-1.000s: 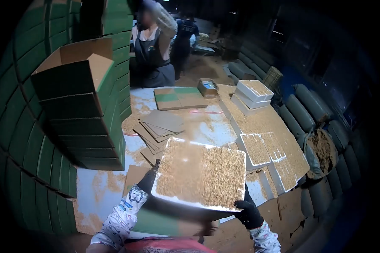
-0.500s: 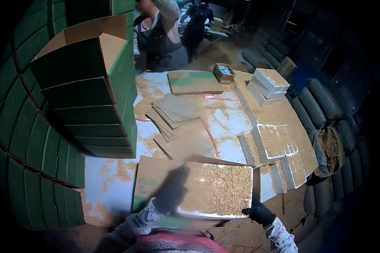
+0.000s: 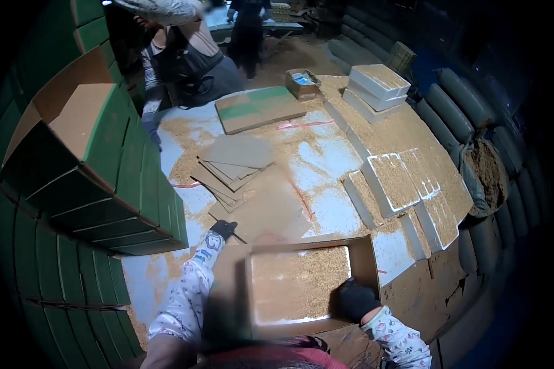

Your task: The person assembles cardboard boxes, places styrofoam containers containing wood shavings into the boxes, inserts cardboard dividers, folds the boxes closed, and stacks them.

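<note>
Green cartons (image 3: 104,147) stand stacked at ten o'clock on a dusty table (image 3: 332,203). Separate loose cardboard sheets (image 3: 237,154) at their edges, one per grasp. Maintain the filled tray (image 3: 283,322), located inside the open carton (image 3: 367,252) at six o'clock, level and clear of the walls to limit spillage. Left arm: extended toward eleven o'clock, gloved left hand (image 3: 223,229) low at the sheets' near side; its grasp cannot be determined. Right hand (image 3: 358,300): bent inward at the tray's four o'clock corner, fingers apparently curled, grip obscured by shadow.
</note>
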### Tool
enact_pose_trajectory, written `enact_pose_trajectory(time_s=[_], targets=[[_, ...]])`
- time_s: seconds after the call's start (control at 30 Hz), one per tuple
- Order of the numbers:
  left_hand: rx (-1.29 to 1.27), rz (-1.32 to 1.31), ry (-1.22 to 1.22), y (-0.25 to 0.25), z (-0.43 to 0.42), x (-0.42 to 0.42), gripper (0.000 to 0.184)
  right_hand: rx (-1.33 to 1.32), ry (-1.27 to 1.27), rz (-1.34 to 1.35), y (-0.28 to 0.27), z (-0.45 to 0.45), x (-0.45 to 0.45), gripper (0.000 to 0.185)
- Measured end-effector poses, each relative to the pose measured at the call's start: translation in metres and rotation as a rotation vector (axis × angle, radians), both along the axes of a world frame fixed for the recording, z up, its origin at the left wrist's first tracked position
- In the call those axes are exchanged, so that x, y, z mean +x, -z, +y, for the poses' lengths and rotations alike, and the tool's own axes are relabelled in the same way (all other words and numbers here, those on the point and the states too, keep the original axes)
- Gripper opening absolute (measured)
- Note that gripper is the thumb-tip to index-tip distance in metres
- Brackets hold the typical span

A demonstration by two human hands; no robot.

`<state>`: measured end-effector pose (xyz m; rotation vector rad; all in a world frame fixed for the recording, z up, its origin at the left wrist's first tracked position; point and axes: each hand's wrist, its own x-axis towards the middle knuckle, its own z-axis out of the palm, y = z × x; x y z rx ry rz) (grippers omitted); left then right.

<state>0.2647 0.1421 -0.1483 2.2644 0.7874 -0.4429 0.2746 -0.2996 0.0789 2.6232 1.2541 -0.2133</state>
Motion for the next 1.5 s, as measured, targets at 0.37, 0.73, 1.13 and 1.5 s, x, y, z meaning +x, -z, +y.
enact_pose_trajectory(time_s=[0.37,0.73,1.13,1.5], targets=[[-0.769,0.096,-0.947,0.002,0.005,0.004,0.026,1.138,0.458,-0.081,-0.035,-0.046,0.044,0.025],[0.596,-0.724,-0.126,-0.079,0.09,-0.044,0.023,0.572,0.605,0.076,0.206,-0.052,0.085,0.013],[0.622,-0.642,1.156,-0.363,-0.201,-0.07,0.011,1.167,0.929,0.411,0.168,-0.052,0.116,0.013],[0.268,-0.142,1.138,-0.236,-0.281,-0.099,0.017,0.908,-0.344,0.013,-0.069,0.019,0.025,0.006]])
